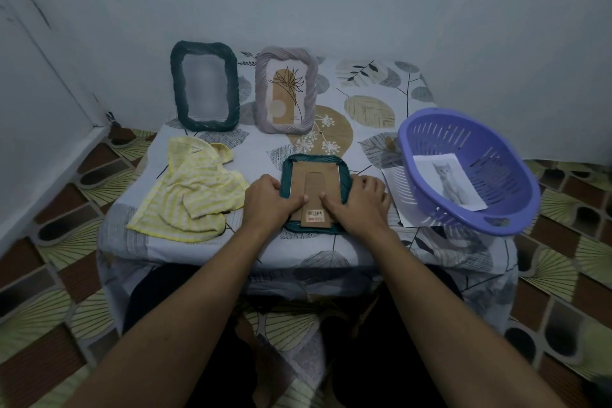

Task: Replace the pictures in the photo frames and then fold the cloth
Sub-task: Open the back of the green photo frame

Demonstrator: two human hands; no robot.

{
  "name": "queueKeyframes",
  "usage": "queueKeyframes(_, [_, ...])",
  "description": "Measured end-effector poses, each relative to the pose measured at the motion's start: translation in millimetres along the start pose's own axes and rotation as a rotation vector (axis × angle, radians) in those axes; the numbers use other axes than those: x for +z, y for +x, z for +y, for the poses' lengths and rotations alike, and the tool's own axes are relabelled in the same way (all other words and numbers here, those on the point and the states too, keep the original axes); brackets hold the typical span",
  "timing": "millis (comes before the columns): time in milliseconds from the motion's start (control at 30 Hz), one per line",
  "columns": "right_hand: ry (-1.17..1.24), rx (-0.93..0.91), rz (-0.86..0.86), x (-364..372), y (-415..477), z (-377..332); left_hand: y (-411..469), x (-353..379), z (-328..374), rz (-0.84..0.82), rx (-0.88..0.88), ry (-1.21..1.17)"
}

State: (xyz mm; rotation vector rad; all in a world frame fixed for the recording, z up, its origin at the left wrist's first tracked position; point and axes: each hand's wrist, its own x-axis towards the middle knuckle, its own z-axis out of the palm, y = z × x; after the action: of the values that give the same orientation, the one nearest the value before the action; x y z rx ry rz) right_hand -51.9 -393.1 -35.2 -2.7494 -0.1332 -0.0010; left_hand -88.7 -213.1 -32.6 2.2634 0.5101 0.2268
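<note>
While the teal frame [314, 158] lies face down mid-table [364, 83], both hands grip it: the left hand [266, 200] curls round its left edge and the right hand [362, 200] round its right edge, with the thumbs pressing on the cardboard backing [318, 175] (a barcode sticker sits near its lower end). The yellow cloth [195, 199] lies crumpled just left. A dark frame [208, 124] and a grey frame [261, 93] stand behind. A cat picture [448, 180] lies in the basket [516, 182] on the right.

Centre: teal woven frame [314, 158] on leaf-print tablecloth [371, 109]
Upper centre: dark woven frame [205, 89] left of grey twisted frame [286, 89]
Left: yellow striped cloth [195, 195]
Right: purple plastic basket [440, 139] — cat photo [448, 180] inside
</note>
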Motion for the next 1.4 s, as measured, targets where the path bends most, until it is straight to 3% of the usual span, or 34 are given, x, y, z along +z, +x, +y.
queueKeyframes(367, [-0.120, -0.139, -0.220, 3.2, 10.1, 8.6, 18.0, -3.7, 3.1, -0.078, 0.049, 0.091])
queueKeyframes(533, [-0.137, -0.144, -0.215, 5.0, 11.8, 10.5, 36.9, -4.1, 5.0, -0.066, 0.089, 0.013])
queueKeyframes(833, [-0.136, -0.142, -0.206, 5.3, 11.4, 10.3, 75.3, 2.9, 13.6, -0.067, 0.168, 0.090])
queueKeyframes(1167, [-0.125, -0.141, -0.187, 7.3, 12.7, 10.3, 96.4, 17.4, 14.5, -0.006, 0.080, 0.028])
queueKeyframes(1400, [-0.121, -0.138, -0.185, 6.0, 12.1, 9.9, 95.0, 23.9, 21.5, 0.058, 0.050, 0.216])
